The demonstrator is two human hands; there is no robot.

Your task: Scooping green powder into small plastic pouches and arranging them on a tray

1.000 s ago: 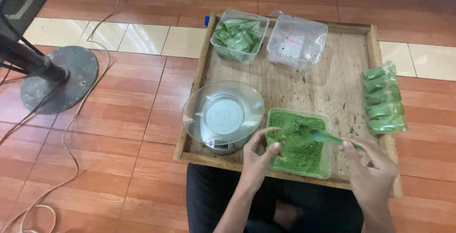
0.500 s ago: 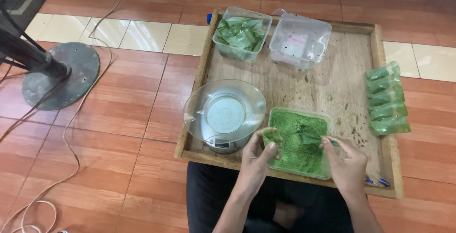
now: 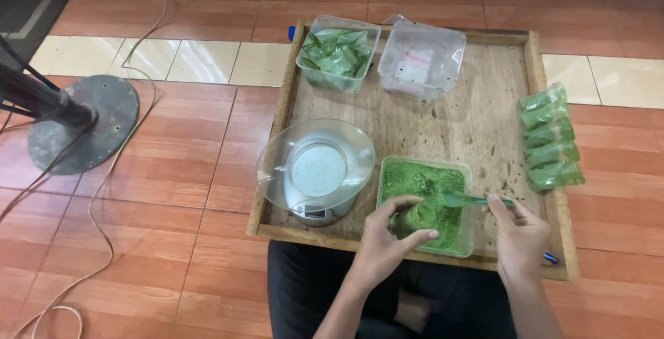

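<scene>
Thin, limp plastic makes the small pouch (image 3: 413, 218) at lower centre light and slippery, best pinched at its rim, as held by the left hand (image 3: 387, 239) fingers while the right hand (image 3: 519, 232) grips the green scoop (image 3: 465, 200).

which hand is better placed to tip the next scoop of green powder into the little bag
Right, probably. The right hand holds the green scoop over the powder tub, its tip beside the small bag. The left hand is occupied gripping that bag.

Count: 3 clear plastic tubs (image 3: 338, 52) (image 3: 420, 59) (image 3: 425, 204), 1 kitchen scale (image 3: 316, 171), 1 wooden tray (image 3: 477, 114), 1 green scoop (image 3: 470, 200), 5 filled green packets (image 3: 550, 147), 1 fan base (image 3: 77, 123), 2 hands (image 3: 387, 239) (image 3: 520, 239).
</scene>
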